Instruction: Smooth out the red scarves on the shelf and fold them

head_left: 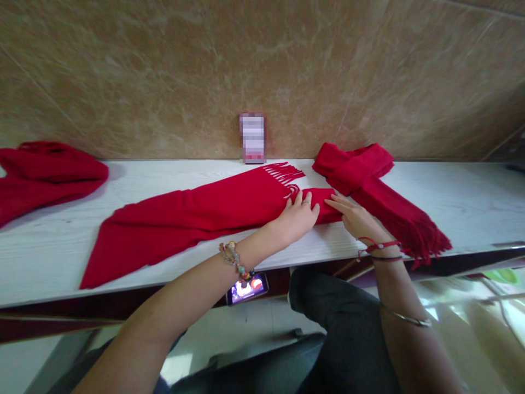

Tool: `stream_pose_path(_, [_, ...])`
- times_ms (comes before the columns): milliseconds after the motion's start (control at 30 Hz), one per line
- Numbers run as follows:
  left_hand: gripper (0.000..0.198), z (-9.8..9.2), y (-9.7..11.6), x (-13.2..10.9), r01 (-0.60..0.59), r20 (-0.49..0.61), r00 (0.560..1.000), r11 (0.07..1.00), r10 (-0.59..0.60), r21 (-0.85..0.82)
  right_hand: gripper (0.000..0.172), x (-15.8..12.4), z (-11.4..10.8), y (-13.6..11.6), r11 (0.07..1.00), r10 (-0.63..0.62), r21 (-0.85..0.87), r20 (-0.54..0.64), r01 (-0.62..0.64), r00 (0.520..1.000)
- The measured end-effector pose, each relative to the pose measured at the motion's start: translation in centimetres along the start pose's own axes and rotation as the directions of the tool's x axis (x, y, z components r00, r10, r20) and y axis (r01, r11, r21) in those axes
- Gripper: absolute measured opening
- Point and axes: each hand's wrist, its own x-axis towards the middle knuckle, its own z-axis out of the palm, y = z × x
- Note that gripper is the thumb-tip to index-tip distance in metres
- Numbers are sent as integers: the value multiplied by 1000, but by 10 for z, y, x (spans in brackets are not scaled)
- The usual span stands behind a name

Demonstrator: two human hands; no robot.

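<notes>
A red scarf (213, 205) lies lengthwise across the white tabletop, its fringe pointing up and to the right. My left hand (298, 212) rests flat on the scarf's right part near the fringe, fingers apart and a ring on one. Just to its right, my right hand (356, 215) touches the end of the same cloth with its fingers stretched out. Beyond my right hand is a second red scarf (365, 178), folded across itself, with its fringed end towards the table's front edge.
More red cloth (53, 178) lies bunched at the far left. A phone (253, 138) with a blurred screen leans upright against the brown marbled wall (164, 82). Another phone (250, 288) with a lit screen sits below the edge of the white table (49, 257).
</notes>
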Motion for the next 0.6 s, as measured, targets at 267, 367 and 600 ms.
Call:
stream_pose_path(267, [40,4,-16,22,-29,-1,1000,966,30,-256,56,12,0,-2,994,68,94,-138,-55,988])
stream_pose_path(367, [46,22,-15,31,43,13,999,957,-41,-287,46,25,7,-8,990,128,88,-190,-113,973])
stream_pose_path(600, [57,47,-15,24,68,90,995,921,-36,-383,41,25,26,3,960,277,-53,-1,-277,961])
